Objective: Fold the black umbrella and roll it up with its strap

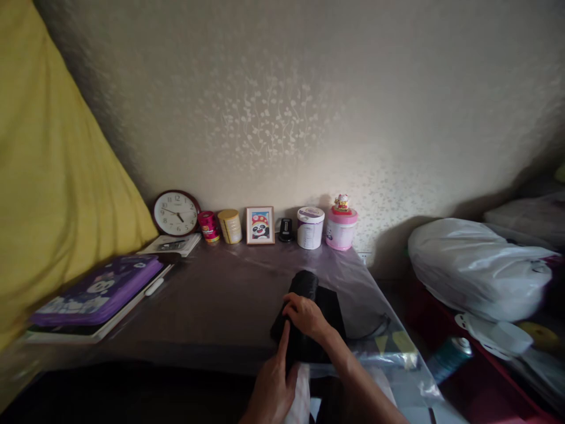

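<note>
A black bundle of soft fabric [324,303], partly rolled and partly spread flat, lies near the front right edge of the table. My right hand [304,315] is over its middle, fingers bent and closed on the fabric. Below it, my left hand [276,377] holds the bundle's near left side, with the index finger stretched along it and the thumb on the other side of a dark fold. My hands and forearm hide part of the bundle, so its exact kind cannot be told. A thin dark strap [375,331] lies just right of it.
Clear plastic covers the dark table [229,294]. Along the wall stand a clock [176,213], tins, a framed panda picture [260,226] and two tubs. A purple case [99,291] lies on books at left. White bags [477,265] and a spray can [452,356] are right.
</note>
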A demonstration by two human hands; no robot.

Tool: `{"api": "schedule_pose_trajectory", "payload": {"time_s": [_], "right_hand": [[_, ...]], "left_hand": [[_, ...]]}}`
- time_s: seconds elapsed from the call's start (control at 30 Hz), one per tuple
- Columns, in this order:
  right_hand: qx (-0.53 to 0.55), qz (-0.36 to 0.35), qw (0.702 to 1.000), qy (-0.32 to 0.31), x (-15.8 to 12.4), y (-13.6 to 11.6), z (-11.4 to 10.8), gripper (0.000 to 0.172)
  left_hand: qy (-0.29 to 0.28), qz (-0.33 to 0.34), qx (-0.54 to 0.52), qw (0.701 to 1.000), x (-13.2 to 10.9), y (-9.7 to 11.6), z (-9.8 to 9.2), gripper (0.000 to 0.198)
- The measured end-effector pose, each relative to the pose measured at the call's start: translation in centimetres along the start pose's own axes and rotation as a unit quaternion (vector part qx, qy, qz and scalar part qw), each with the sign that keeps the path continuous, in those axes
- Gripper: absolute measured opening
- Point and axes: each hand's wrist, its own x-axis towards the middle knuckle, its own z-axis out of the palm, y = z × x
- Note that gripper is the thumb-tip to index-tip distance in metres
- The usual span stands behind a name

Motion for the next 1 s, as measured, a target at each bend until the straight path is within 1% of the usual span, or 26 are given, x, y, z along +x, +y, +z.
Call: {"api": "schedule_pose_trajectory", "payload": {"time_s": [0.1, 0.13, 0.2, 0.3, 0.37, 0.47, 0.57, 0.63, 0.7, 0.73, 0.8, 0.87, 0.9, 0.93, 1.0], "right_hand": [[0.030, -0.058, 0.998, -0.005, -1.0, 0.0, -0.1, 0.026], [0.049, -0.083, 0.995, 0.002, -1.5, 0.0, -0.2, 0.025], [0.071, -0.128, 0.989, 0.034, -2.6, 0.3, -0.5, 0.024], [0.033, -0.170, 0.980, 0.097, -3.7, 1.4, -0.6, 0.022], [-0.007, -0.183, 0.976, 0.117, -3.4, 2.5, -0.5, 0.021], [-0.053, -0.181, 0.973, 0.134, -1.4, 4.3, -0.6, 0.023], [-0.087, -0.149, 0.971, 0.168, 1.0, 5.8, -0.9, 0.024], [-0.100, -0.112, 0.966, 0.211, 1.8, 6.1, -1.2, 0.025], [-0.100, -0.109, 0.961, 0.233, 1.6, 5.9, -1.2, 0.024], [-0.095, -0.128, 0.961, 0.226, 1.2, 5.6, -1.1, 0.024], [-0.087, -0.184, 0.961, 0.185, 0.4, 5.1, -0.8, 0.023], [-0.089, -0.208, 0.961, 0.158, 0.0, 5.0, -0.5, 0.024], [-0.095, -0.196, 0.962, 0.162, 0.0, 5.2, -0.4, 0.025], [-0.100, -0.170, 0.964, 0.177, 0.2, 5.6, -0.5, 0.026], [-0.099, -0.093, 0.967, 0.216, 0.6, 6.8, -0.9, 0.029]], "left_hand": [[-0.007, -0.024, 0.030, 0.999, 0.3, -0.2, -0.1, 0.064], [-0.007, -0.028, 0.037, 0.999, 0.4, -0.3, -0.1, 0.064], [-0.009, -0.025, 0.045, 0.999, 0.5, -0.5, 0.0, 0.065], [-0.014, -0.016, 0.050, 0.999, 0.4, -0.6, 0.0, 0.065], [-0.014, -0.008, 0.053, 0.998, 0.3, -0.7, 0.1, 0.064], [-0.015, -0.005, 0.060, 0.998, 0.3, -0.6, 0.1, 0.062], [-0.022, -0.023, 0.072, 0.997, 0.3, -0.4, 0.0, 0.062], [-0.025, -0.026, 0.076, 0.996, 0.3, -0.3, 0.0, 0.062], [-0.025, -0.023, 0.080, 0.996, 0.3, -0.2, 0.0, 0.062], [-0.024, -0.022, 0.082, 0.996, 0.3, -0.2, 0.0, 0.061], [-0.023, -0.021, 0.085, 0.996, 0.3, -0.2, 0.0, 0.061], [-0.021, -0.022, 0.084, 0.996, 0.3, -0.2, 0.0, 0.061], [-0.021, -0.023, 0.083, 0.996, 0.3, -0.2, -0.1, 0.061], [-0.022, -0.024, 0.080, 0.996, 0.3, -0.2, -0.1, 0.061], [-0.026, -0.025, 0.073, 0.997, 0.2, -0.2, -0.1, 0.061]]}}
